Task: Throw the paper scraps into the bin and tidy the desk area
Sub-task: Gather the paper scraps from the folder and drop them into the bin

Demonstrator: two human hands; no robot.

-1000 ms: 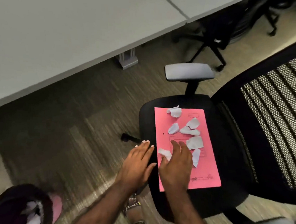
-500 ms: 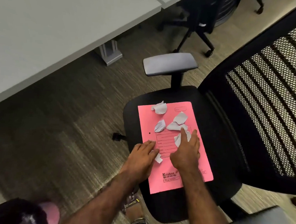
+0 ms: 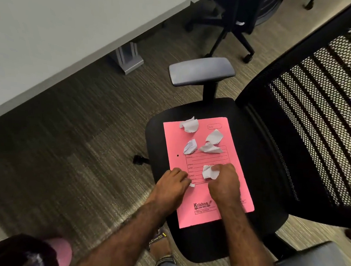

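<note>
A pink file folder lies on the black seat of an office chair. Several white paper scraps rest on its far half, among them one at the top edge and one nearer the middle. My right hand is closed around crumpled scraps on the folder. My left hand rests at the folder's left edge, fingers curled over a small scrap that peeks out. The bin, pink with a black liner, shows at the bottom left.
A grey desk spans the upper left with its metal foot on the carpet. The chair's grey armrest and mesh back flank the seat. A second chair's base stands behind. My sandalled foot is below the seat.
My right hand has pulled back toward me and closed, bunching up scraps that lay flat under its fingers. My left hand has curled over the small scrap. The view has shifted closer.
</note>
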